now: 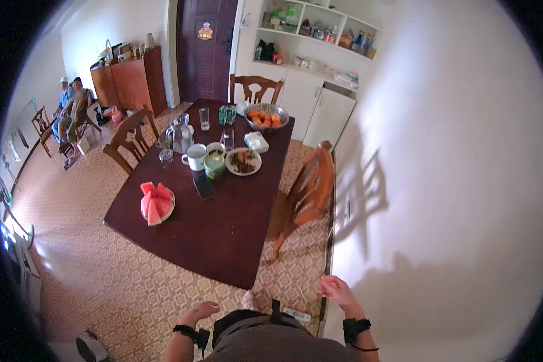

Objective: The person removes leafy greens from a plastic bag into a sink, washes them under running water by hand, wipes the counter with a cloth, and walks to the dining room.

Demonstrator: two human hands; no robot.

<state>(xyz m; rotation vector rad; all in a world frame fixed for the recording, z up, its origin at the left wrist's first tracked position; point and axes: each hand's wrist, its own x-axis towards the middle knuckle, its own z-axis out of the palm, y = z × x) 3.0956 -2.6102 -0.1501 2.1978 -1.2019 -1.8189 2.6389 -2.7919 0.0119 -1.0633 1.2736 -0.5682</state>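
My left hand [203,311] hangs low before my body, fingers loosely stretched and nothing seen in it. To the right, near the white wall, my right hand [338,291] is held out with fingers slightly bent and apart, also without an object. Both wrists wear black straps. The dark wooden table [223,241] stands ahead, apart from both hands. On it are a plate of watermelon slices [157,204], a black phone [204,187], a white enamel mug [194,157], a green mug [214,165] and a plate of food [244,161].
Farther back on the table stand a glass pitcher [180,134] and a metal bowl of orange fruit [265,117]. A wooden chair [311,187] is at the table's right side, another chair [133,140] at its left. Two people [72,107] sit at the far left.
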